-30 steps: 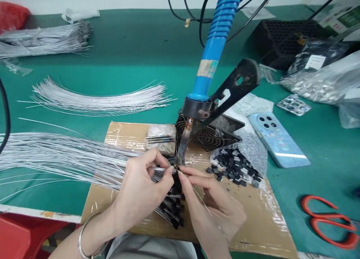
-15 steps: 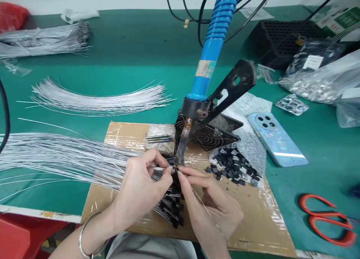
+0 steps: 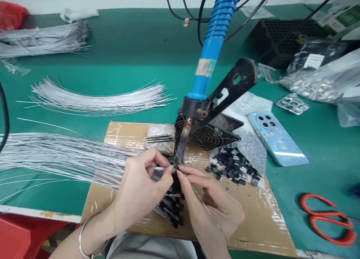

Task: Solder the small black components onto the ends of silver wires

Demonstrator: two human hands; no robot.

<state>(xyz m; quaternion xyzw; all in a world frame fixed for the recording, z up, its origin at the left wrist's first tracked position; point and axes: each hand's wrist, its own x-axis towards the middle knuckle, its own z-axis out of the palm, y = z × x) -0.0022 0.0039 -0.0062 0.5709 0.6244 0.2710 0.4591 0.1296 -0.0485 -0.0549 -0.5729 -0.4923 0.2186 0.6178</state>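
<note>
My left hand (image 3: 144, 186), with a bangle on the wrist, is closed in a pinch on a thin white wire (image 3: 159, 169), its end right at the soldering iron's tip. My right hand (image 3: 209, 206) is closed on a strand of solder wire (image 3: 201, 202) that runs back across the palm; its fingertips almost meet the left ones. Between them, the soldering iron (image 3: 201, 79) with a blue handle points down, and the fingers partly hide the joint at its tip. Below lie black-ended wires (image 3: 171, 204). Many white wires (image 3: 70, 156) stretch off to the left.
Cardboard (image 3: 247, 221) lies under the work. Small black pieces (image 3: 236, 165) are heaped on bubble wrap to the right. Beyond are a blue phone (image 3: 277, 139) and red-handled scissors (image 3: 327, 217). Behind lies another white wire bundle (image 3: 101, 99). The iron's coil stand (image 3: 208, 133) rises close behind my hands.
Both hands hold nearly the same place at the iron's tip, with only a very slight shift of the fingers. Everything else stays where it was.
</note>
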